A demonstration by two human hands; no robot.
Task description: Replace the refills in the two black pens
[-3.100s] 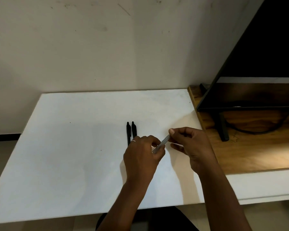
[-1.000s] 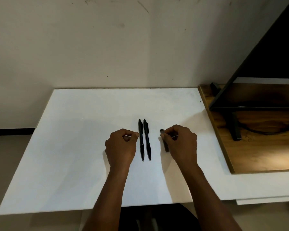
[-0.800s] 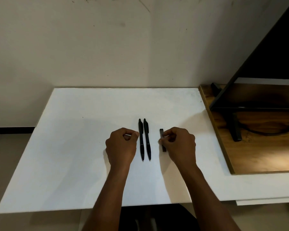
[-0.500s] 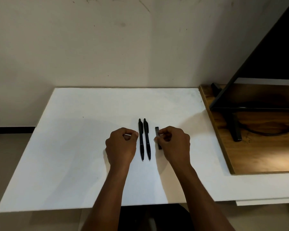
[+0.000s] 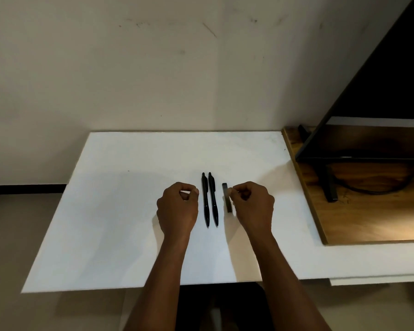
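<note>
Two pens side by side on white surface, left hand fingers curled shut beside them, right hand fingers closed, touching dark bar.

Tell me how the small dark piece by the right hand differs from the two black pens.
The dark piece is shorter and blunt-ended; the black pens are long with pointed tips. The piece touches the right hand; the pens lie untouched, apart from both hands. All lie flat, roughly parallel, on the white board.

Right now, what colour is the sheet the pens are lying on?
White. The sheet under the two pens shows plainly in the head view.
</note>
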